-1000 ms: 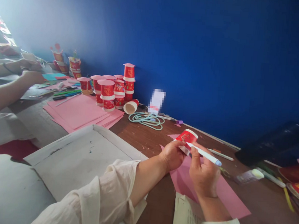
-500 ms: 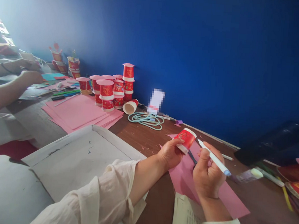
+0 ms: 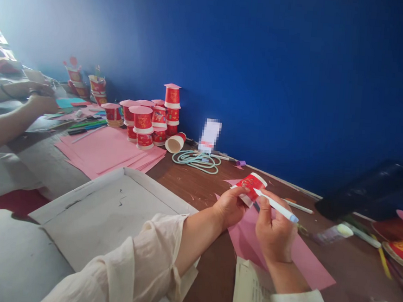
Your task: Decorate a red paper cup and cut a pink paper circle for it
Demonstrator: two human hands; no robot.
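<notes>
My left hand (image 3: 231,208) is closed around a red paper cup (image 3: 252,185) with a white rim, tilted on its side above the table. In my right hand (image 3: 275,231) is a white marker (image 3: 277,206) with a pale blue end. Its tip lies at the cup's side; whether it touches I cannot tell. Beneath both hands lies a pink paper sheet (image 3: 313,267). Dark scissors-like metal (image 3: 256,206) shows partly behind the cup.
Stacked red cups with pink paper tops (image 3: 143,118) stand by the blue wall, near pink sheets (image 3: 86,149) and a tipped cup (image 3: 175,143). A white box lid (image 3: 113,209) lies left. Glue (image 3: 336,232) stands right. Another person's hands (image 3: 41,96) work far left.
My right hand has moved left, bringing the marker's tip from beside the cup to its red side. The left hand still holds the cup, turned slightly.
</notes>
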